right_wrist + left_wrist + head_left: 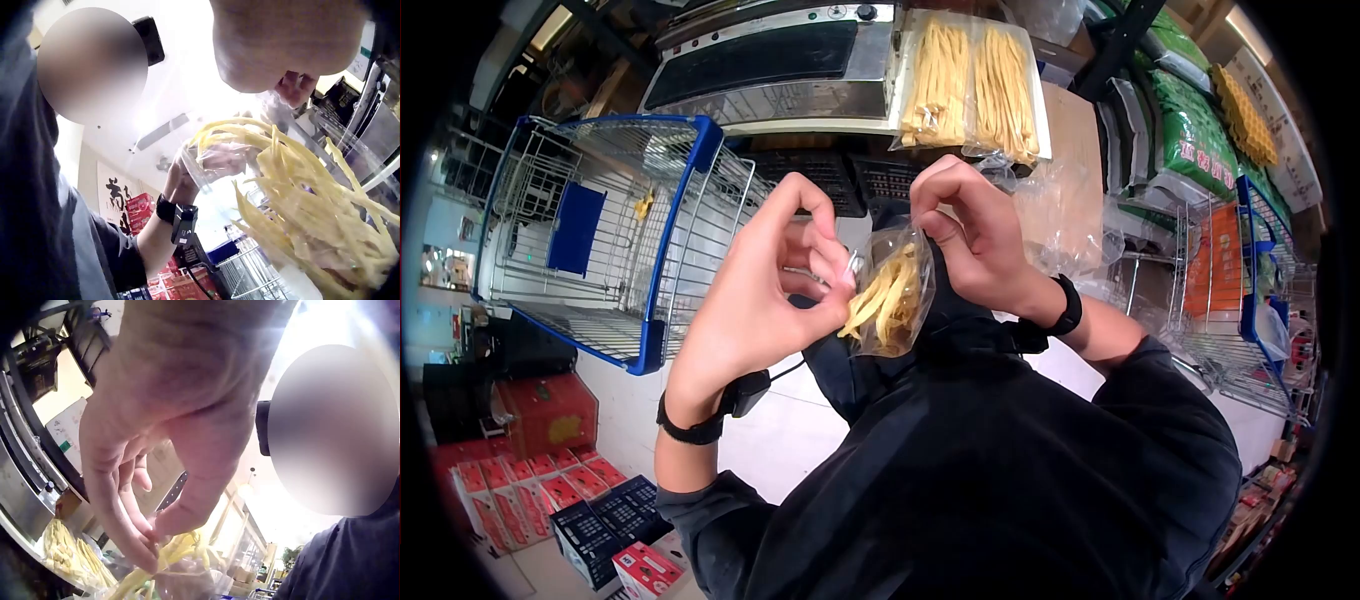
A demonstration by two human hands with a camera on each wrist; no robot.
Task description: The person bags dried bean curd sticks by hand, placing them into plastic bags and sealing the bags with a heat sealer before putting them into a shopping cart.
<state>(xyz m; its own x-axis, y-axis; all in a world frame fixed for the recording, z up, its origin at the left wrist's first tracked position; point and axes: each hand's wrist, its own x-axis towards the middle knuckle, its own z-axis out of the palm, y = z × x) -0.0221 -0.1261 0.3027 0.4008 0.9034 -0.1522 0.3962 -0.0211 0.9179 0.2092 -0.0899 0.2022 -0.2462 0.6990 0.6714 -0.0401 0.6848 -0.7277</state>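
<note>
The head view showed a clear plastic bag of long yellow strips (890,300) between your hands. Your left hand (760,285) pinched its left edge, thumb and fingertips together; your right hand (975,230) was clamped on its upper right corner, most strips lying below that grip.

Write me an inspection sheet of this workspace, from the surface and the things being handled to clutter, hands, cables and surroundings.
Surface: light brown tabletop; beside it, a white tray bearing two bundles of yellow strips in clear plastic.
Things in hand: small clear bag with yellow strips inside.
Clutter: crumpled clear plastic.
Hands: left hand and right hand pinch the bag with their fingers.
Cables: thin black cable at the left wrist.
Surroundings: blue-railed shopping cart, green printed bags, red boxes.
</note>
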